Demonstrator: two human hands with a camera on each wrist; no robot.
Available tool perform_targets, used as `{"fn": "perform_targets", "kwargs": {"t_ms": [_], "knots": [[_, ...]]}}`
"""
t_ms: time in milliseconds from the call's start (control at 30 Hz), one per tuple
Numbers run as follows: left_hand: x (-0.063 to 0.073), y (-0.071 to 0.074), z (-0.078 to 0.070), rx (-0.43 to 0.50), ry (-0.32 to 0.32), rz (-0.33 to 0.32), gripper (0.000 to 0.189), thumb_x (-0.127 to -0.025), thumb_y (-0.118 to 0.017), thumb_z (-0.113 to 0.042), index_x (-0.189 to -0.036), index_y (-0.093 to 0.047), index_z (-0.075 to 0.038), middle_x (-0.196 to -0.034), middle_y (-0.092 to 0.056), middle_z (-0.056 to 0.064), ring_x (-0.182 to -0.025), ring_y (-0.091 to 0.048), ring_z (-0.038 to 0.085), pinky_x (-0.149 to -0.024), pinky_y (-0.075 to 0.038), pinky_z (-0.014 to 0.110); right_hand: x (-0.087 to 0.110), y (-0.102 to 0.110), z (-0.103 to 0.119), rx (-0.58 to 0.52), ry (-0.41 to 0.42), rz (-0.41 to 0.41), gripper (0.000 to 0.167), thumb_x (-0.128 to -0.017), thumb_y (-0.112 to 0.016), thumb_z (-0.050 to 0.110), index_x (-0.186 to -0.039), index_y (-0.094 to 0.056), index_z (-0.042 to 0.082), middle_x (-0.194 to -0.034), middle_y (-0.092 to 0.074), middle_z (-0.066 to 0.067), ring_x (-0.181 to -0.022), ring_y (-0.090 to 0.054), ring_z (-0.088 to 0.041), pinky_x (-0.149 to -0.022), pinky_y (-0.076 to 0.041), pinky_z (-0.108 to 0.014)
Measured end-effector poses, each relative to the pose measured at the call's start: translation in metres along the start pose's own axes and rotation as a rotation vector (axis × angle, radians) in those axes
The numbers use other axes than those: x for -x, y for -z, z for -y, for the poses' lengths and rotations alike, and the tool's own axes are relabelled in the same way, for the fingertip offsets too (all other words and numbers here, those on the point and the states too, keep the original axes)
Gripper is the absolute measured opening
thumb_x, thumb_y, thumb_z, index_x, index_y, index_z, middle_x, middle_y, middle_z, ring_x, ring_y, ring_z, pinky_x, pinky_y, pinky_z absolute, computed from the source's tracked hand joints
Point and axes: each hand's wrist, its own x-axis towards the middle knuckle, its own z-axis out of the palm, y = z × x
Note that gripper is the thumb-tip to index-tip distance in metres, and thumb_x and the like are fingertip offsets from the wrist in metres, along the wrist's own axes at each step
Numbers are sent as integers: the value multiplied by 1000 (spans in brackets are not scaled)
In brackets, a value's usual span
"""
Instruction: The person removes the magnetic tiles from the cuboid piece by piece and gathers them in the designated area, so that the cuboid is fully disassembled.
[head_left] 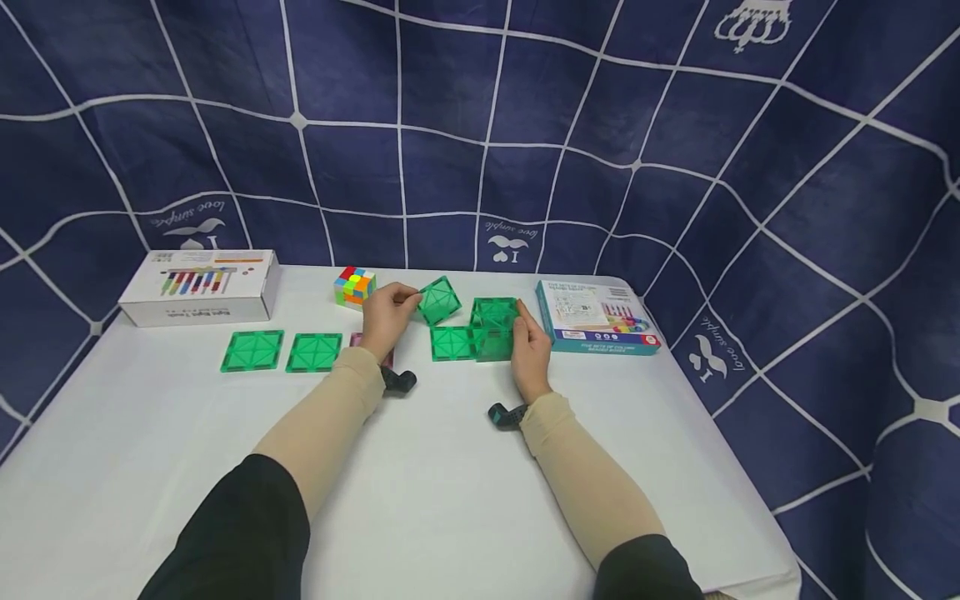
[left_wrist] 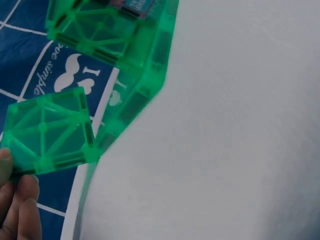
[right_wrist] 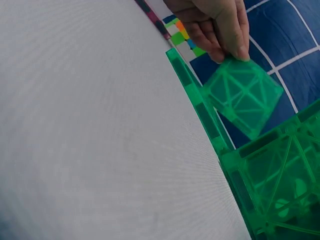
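The left hand (head_left: 390,318) pinches a green square tile (head_left: 438,301) by one edge between thumb and curled fingers, the tile raised and tilted near the left side of a green tile structure (head_left: 493,329). That structure stands on the white table (head_left: 450,483) and has upright see-through walls; a flat green tile (head_left: 452,343) lies against its left base. Whether the lower corner of the pinched tile touches the flat one cannot be established from these angles. The right hand (head_left: 531,350) is set against the right side of the structure, fingers pointing toward its far edge; how tightly they are bent, and whether they grip the wall or merely touch it, cannot be told, as that hand's own wrist view does not show them. Two further green tiles, an outer tile (head_left: 252,351) and an inner tile (head_left: 314,352), lie flat and apart to the left of the left hand. A dark pink piece (head_left: 356,340) is partly hidden by that hand. A multicoloured cube (head_left: 355,287) sits just behind it. A white box (head_left: 198,287) occupies the far left, and a teal-edged box (head_left: 596,317) lies just beside the right hand.
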Motion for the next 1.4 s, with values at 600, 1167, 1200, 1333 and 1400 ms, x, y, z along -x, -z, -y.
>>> {"fn": "perform_targets", "kwargs": {"t_ms": [600,1167,1200,1333,1400], "knots": [[40,107,-31,-56,-113,232,25,-98,-72,-31,-114,-79,-13,-103,-78,7,-88,-73,20,-72,-56,20,0,4,6,-7,-33,-19,44,-112,-44,28,-152,-51,13,-158,-49,0,-150,-40,-18,-123,-31,-37],[100,277,40,-321,162,494,35,-99,-70,-38,-118,-76,-10,-114,-75,8,-87,-66,6,-72,-56,26,2,4,5,-31,-53,2,46,-112,-44,31,-153,-50,13,-158,-48,3,-150,-38,-15,-124,-31,-35],[100,280,45,-330,170,504,35,-100,-69,-38,-118,-76,-9,-115,-75,9,-87,-65,6,-72,-56,25,2,4,6,-36,-51,2,46,-112,-44,31,-153,-50,12,-158,-48,3,-150,-38,-15,-124,-31,-36],[99,287,60,-372,210,520,39,-100,-67,-42,-120,-75,-9,-117,-74,10,-85,-63,7,-70,-54,25,2,5,6,-41,-58,9,46,-112,-44,33,-153,-49,14,-158,-47,4,-151,-37,-14,-124,-30,-35],[97,290,63,-398,215,524,41,-101,-66,-43,-120,-75,-9,-116,-74,9,-86,-60,8,-69,-52,25,1,5,6,-38,-71,18,45,-112,-42,31,-154,-48,14,-160,-45,3,-152,-35,-15,-125,-28,-35]]}}
